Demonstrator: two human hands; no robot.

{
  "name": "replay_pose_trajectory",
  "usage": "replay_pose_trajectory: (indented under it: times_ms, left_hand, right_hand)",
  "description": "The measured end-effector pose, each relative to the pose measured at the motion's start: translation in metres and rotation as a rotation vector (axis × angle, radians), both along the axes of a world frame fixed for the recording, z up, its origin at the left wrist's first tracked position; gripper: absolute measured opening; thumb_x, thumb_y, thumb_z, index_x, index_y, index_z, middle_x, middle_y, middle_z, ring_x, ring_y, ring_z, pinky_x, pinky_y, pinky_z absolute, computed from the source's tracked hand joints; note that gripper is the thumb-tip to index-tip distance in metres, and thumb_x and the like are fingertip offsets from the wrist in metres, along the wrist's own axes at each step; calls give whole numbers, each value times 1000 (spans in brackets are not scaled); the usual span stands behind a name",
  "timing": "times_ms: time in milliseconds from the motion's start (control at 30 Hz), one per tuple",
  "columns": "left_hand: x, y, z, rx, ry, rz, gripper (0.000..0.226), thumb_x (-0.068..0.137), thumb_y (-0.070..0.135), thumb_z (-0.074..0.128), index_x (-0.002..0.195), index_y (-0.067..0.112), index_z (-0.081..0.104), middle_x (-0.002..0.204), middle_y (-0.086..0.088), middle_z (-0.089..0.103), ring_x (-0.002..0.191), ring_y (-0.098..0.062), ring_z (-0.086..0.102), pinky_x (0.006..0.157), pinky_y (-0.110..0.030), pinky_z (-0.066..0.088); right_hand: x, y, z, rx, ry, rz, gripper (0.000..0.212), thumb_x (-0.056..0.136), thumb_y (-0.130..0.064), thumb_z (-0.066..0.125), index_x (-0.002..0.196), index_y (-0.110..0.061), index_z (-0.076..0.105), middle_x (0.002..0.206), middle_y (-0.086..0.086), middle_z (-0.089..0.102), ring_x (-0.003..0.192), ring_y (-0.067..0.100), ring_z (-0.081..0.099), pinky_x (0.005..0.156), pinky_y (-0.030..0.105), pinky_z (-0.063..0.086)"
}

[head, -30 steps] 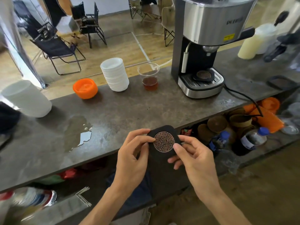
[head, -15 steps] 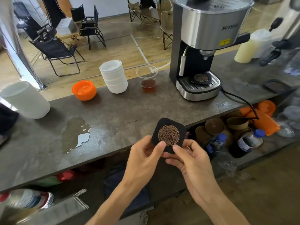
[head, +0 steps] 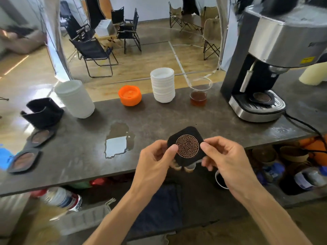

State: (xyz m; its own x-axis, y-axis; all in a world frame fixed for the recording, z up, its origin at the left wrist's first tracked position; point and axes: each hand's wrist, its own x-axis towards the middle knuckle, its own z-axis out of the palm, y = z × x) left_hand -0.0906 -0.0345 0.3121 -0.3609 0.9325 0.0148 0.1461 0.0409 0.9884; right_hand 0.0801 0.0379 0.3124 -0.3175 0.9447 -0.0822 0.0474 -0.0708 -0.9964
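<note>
A black square coaster (head: 188, 145) with a round copper pattern is held over the front edge of the grey counter (head: 159, 117). My left hand (head: 155, 165) pinches its left side, thumb on top and fingers underneath. My right hand (head: 224, 158) pinches its right side the same way. Two more such coasters (head: 41, 137) (head: 24, 160) lie at the counter's left end. Another coaster (head: 261, 98) sits on the coffee machine's drip tray.
The steel coffee machine (head: 276, 55) stands at the right, its cable trailing off the edge. A clear cup of brown liquid (head: 199, 96), a stack of white bowls (head: 162, 85), orange lids (head: 130, 95), a white cup stack (head: 76, 99) and a black holder (head: 42, 112) line the back. A puddle (head: 118, 140) lies mid-counter.
The view has swung left, bringing the two coasters and black holder at the left end into sight. Both hands keep pinching the coaster; my right thumb now sits on its right edge.
</note>
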Motion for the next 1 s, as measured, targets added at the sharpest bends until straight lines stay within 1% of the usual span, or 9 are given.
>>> replay_pose_trajectory:
  times_ms: [100, 233, 333, 467, 600, 700, 800, 900, 1000]
  left_hand:
    - [-36, -15, 4, 24, -45, 118, 12, 95, 19, 61, 89, 14, 69, 68, 6, 70, 61, -3, 64, 59, -14, 48]
    - [-102, -36, 11, 26, 24, 239, 15, 96, 13, 61, 83, 11, 69, 66, 7, 67, 57, 3, 56, 57, -12, 44]
    - [-163, -51, 18, 17, 56, 306, 14, 95, 10, 61, 86, 11, 71, 73, 2, 72, 59, 1, 59, 55, -12, 44]
    - [-248, -69, 29, -6, 155, 365, 14, 96, 18, 62, 84, 17, 71, 71, 2, 72, 61, -3, 64, 56, -14, 49]
    - [-333, -80, 41, -34, 245, 462, 18, 95, 25, 63, 82, 17, 71, 69, -2, 71, 61, -7, 63, 62, -25, 52]
    - [-398, -73, 49, -52, 253, 537, 21, 92, 31, 65, 76, 19, 72, 68, 2, 70, 67, -16, 64, 69, -35, 52]
    - [-451, -55, 55, -74, 276, 605, 25, 89, 29, 66, 65, 23, 67, 66, 8, 65, 67, -13, 59, 68, -32, 45]
    - [-492, -35, 54, -173, 289, 616, 17, 89, 26, 66, 73, 20, 70, 72, 3, 67, 76, -16, 60, 72, -29, 45]
    - [-518, -17, 40, -327, 334, 566, 12, 85, 24, 67, 74, 19, 69, 78, -8, 65, 79, -23, 57, 74, -32, 47]
  right_hand:
    - [-48, -11, 4, -45, 52, 32, 7, 94, -12, 63, 96, -7, 67, 64, 12, 69, 58, 26, 63, 52, 30, 51]
    - [-121, -27, 11, -54, 50, 91, 7, 94, -11, 63, 98, -6, 66, 65, 8, 69, 55, 20, 63, 49, 27, 50]
    - [-182, -38, 18, -58, 41, 124, 8, 94, -8, 63, 98, -2, 66, 65, 13, 70, 54, 24, 62, 47, 28, 50]
    - [-269, -52, 29, -29, 13, 163, 6, 94, -4, 64, 99, -1, 64, 68, 20, 71, 50, 24, 67, 41, 25, 49]
    - [-360, -55, 41, 37, -73, 204, 10, 96, -9, 61, 91, -3, 65, 61, 10, 71, 54, 28, 72, 36, 24, 43]
    - [-427, -48, 50, 126, -169, 219, 20, 97, -15, 61, 79, -9, 65, 65, 12, 71, 50, 24, 71, 35, 23, 38]
    - [-487, -32, 58, 219, -273, 207, 22, 96, -17, 60, 78, -6, 66, 57, 6, 67, 39, 10, 63, 35, 16, 36]
    - [-535, -15, 62, 266, -426, 176, 27, 94, -17, 58, 76, -2, 71, 50, 4, 64, 40, 5, 60, 42, 12, 43]
    - [-567, 3, 52, 275, -603, 195, 16, 86, -10, 62, 79, 2, 71, 67, 15, 73, 68, 25, 73, 70, 33, 61]
